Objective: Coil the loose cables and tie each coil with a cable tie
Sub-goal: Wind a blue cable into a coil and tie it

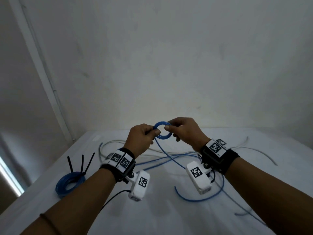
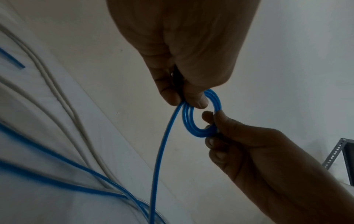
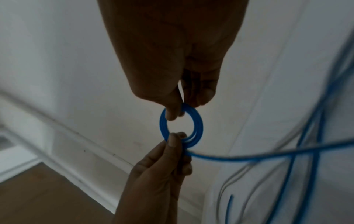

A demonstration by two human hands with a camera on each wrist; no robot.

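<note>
- No readable text, brand or number anywhere.
- Only black-and-white square fiducial markers (image 1: 215, 147) on wristbands and on wrist cameras (image 1: 143, 181); tiny print beside them too small to read.

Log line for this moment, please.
stage: coiling | left hand: pinches blue coil | right hand: pinches opposite side | tail: trails to table | tied coil: set aside

A small blue cable coil (image 2: 201, 116) is pinched at its upper edge by the left hand (image 2: 182, 45) and at its lower right by the right hand (image 2: 258, 159). Its free strand is trailed down toward loose blue cables (image 2: 57, 171) and grey cables (image 2: 57, 94) on the white bench (image 2: 47, 204).
</note>
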